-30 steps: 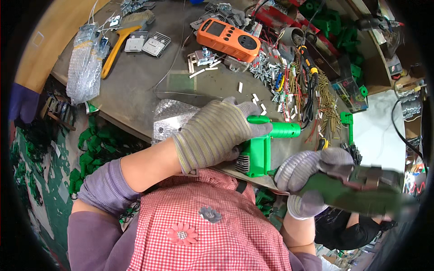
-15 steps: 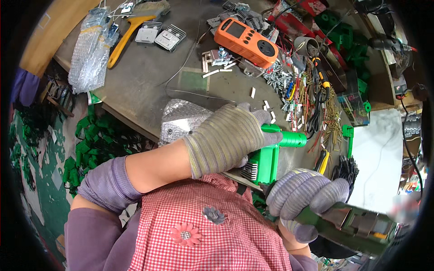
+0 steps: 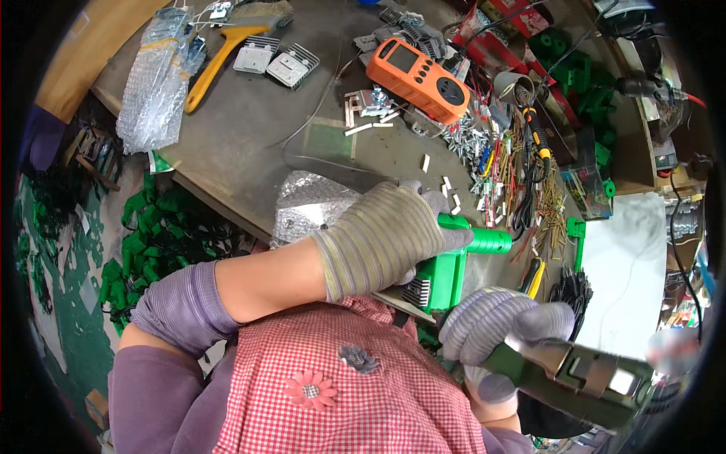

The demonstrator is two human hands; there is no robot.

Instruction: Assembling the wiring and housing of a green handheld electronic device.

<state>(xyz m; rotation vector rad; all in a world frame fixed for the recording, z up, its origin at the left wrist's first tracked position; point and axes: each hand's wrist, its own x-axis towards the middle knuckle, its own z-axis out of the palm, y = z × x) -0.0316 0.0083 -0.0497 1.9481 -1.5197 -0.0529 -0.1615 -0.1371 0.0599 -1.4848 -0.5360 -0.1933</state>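
We grip the green plastic housing (image 3: 446,278) with our left hand (image 3: 389,234), seemingly to steady it, while our right hand (image 3: 488,325) curls its fingers round a dark-green power tool (image 3: 541,384)

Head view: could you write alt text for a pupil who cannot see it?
The gloved left hand holds a bright green plastic casing at the edge of a cluttered bench; the gloved right hand grips a dark green tool. Beyond lie an orange meter and a yellow-handled brush.
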